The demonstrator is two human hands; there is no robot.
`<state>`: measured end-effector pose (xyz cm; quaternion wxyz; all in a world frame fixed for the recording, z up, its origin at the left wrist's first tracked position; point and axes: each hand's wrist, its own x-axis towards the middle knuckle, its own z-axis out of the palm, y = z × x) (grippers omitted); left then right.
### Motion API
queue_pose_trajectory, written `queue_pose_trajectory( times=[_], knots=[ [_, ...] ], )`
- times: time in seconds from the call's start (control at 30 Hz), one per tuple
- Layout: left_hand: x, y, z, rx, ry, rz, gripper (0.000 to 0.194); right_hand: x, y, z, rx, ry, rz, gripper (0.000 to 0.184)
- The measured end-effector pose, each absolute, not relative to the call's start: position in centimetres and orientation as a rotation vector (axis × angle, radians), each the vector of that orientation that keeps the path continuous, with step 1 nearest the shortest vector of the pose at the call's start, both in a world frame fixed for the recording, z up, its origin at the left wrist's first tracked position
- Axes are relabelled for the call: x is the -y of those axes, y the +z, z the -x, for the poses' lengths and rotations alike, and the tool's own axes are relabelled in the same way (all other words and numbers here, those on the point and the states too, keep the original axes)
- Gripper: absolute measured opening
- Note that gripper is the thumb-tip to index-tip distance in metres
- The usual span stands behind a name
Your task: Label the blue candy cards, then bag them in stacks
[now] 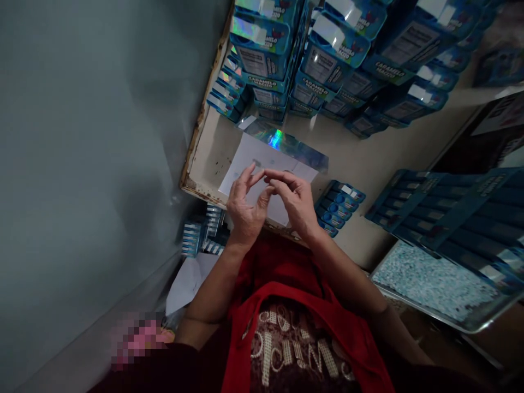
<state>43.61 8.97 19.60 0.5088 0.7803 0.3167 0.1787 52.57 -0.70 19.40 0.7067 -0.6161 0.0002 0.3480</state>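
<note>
Above a white sheet (256, 147), my left hand (245, 207) and my right hand (298, 203) meet at the fingertips. The fingers of both are bent and drawn in, with the thumbs close together. Anything pinched between them is too small or hidden to make out. Under my hands, the sheet lies on the table near its front edge and carries a few small marks. Along its far side runs a shiny holographic strip (286, 143). Right of my right hand is a row of small blue boxes (339, 204) with round cut-outs.
Stacks of blue "Caramelo Macizo" boxes (266, 60) stand on the table (327, 128) at the back. At right, a block of blue boxes (450, 207) rests over a metal tray of pale blue pieces (434, 278). A wall (90, 136) bounds the left. More striped boxes (191, 239) sit below the table's edge.
</note>
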Motion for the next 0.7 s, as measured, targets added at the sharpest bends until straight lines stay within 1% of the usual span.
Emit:
queue_pose_trajectory(
  times=[0.13,0.23,0.3,0.4,0.47,0.5,0.63,0.67,0.7],
  knots=[
    [-8.6,20.4,-43.3,-0.628,0.312,-1.819,0.066,1.1,19.4,-52.9,-0.013,0.771,1.354,0.032],
    [-8.3,20.5,-43.0,-0.541,0.250,-1.843,0.092,1.2,19.0,-52.7,-0.063,0.751,1.351,0.036],
    [-8.2,20.4,-42.7,-0.514,0.203,-1.843,0.106,1.5,18.6,-52.6,-0.094,0.726,1.367,0.034],
    [-7.7,20.5,-42.6,-0.491,0.114,-1.764,0.113,2.5,18.1,-52.4,-0.148,0.670,1.426,0.025],
    [-7.1,20.7,-42.6,-0.491,0.056,-1.679,0.106,3.6,17.9,-52.3,-0.211,0.628,1.457,0.020],
    [-6.7,20.9,-42.7,-0.506,0.035,-1.642,0.099,4.3,17.8,-52.3,-0.247,0.615,1.460,0.019],
    [-4.7,21.0,-43.6,-0.732,0.053,-1.630,0.046,8.1,18.0,-52.3,-0.412,0.615,1.345,0.020],
    [-4.1,20.7,-43.9,-0.794,0.045,-1.636,0.039,9.2,18.0,-52.3,-0.456,0.620,1.306,0.021],
    [-3.5,20.4,-44.3,-0.842,0.017,-1.617,0.038,10.3,18.1,-52.3,-0.494,0.624,1.275,0.021]
  ],
)
